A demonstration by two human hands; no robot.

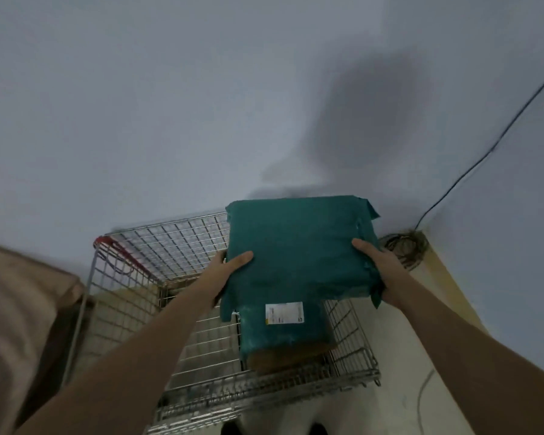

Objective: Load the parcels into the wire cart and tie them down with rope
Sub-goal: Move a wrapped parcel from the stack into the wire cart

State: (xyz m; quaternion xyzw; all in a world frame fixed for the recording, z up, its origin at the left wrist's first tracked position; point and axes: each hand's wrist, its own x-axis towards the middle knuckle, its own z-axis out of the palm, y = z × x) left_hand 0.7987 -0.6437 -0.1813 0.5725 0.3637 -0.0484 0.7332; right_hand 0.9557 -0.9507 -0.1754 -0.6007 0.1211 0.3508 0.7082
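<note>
single head cam, wide-angle, looks forward and down, close over wire cart (157, 246), facing wall (170, 105) corner.

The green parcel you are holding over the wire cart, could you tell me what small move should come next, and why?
Probably lower it straight down. The left hand and right hand grip the green parcel by its sides above the wire cart, and a labelled parcel already sits in the cart just beneath it, so it should stack on top.

Both forearms are bare to the frame edge; light trousers, seemingly, below.
</note>
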